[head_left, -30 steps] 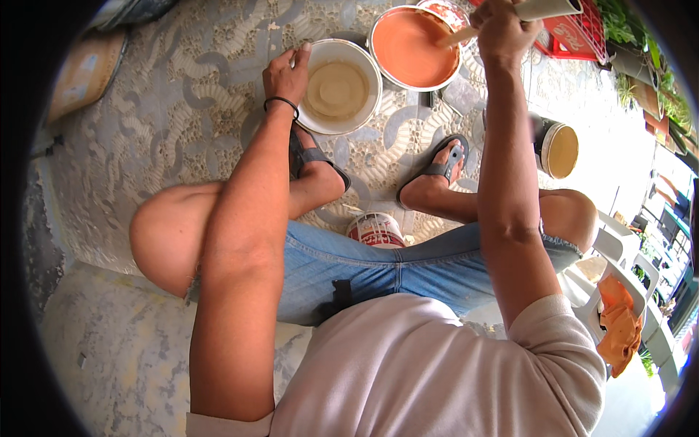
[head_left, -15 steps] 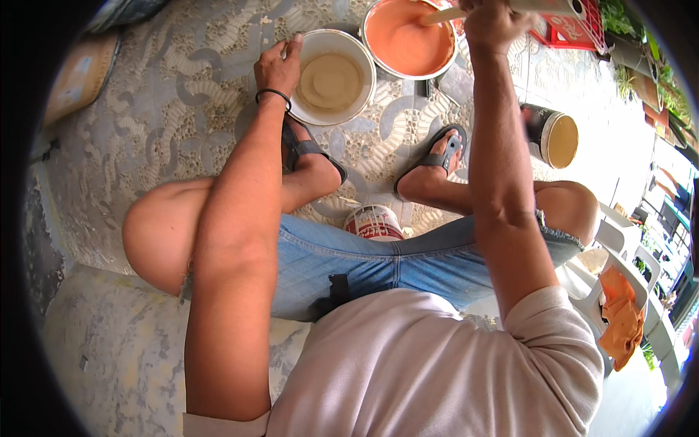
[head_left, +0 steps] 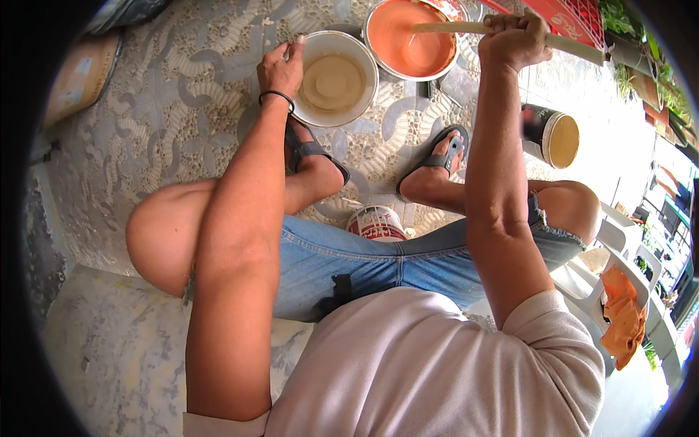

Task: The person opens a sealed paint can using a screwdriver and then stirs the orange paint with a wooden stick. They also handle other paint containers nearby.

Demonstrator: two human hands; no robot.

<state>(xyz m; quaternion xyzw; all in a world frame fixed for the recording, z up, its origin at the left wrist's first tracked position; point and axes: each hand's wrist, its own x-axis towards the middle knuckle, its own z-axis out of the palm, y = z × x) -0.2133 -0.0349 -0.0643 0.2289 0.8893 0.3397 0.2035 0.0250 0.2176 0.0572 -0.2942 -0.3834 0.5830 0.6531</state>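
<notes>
My left hand (head_left: 281,69), a dark band at its wrist, is closed on the near-left rim of a white bucket (head_left: 370,87). Tan liquid (head_left: 328,81) lies in the bottom of that bucket. Up and to the right, my right hand (head_left: 515,40) wraps round a long pale wooden stick (head_left: 455,28). The stick's left end is over a second bucket (head_left: 366,38), which holds orange paint (head_left: 397,36). That end looks raised to about the paint's surface; whether it touches, I cannot tell.
A dark bucket (head_left: 535,135) with a tan end lies on its side at right. Close by stands a red crate (head_left: 564,22). Between my sandalled feet and my seat is a small red-and-white tub (head_left: 376,222). White chairs (head_left: 619,237) and an orange cloth (head_left: 622,317) are at right.
My right hand has moved right and slightly down with the stick, which now lies flatter across the view. The orange paint has shifted in its swirl. My left hand stays on the bucket rim.
</notes>
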